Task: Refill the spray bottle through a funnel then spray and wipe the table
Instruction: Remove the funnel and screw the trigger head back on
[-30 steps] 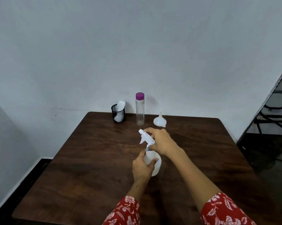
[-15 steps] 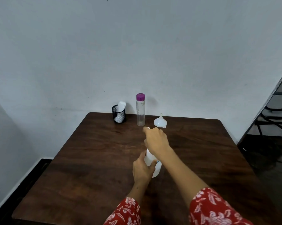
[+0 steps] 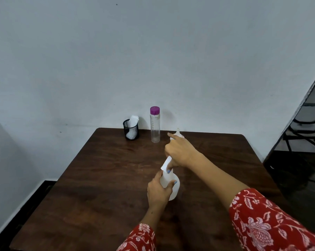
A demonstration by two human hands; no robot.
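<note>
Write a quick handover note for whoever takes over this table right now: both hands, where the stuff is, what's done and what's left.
Left hand: grips the white plastic spray bottle standing mid-table.
Right hand: curled round the bottle's white trigger head, apparently unscrewing it.
At the back edge of the dark wooden table: black mesh cup holding a white cloth, clear purple-capped bottle, white funnel mostly hidden behind the right hand.
Done: nothing finished.
Left: remove head, place funnel, pour, close, spray, wipe.

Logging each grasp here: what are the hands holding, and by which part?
Both hold the spray bottle: the left hand grips its body, the right hand grips the spray head on top.
</note>
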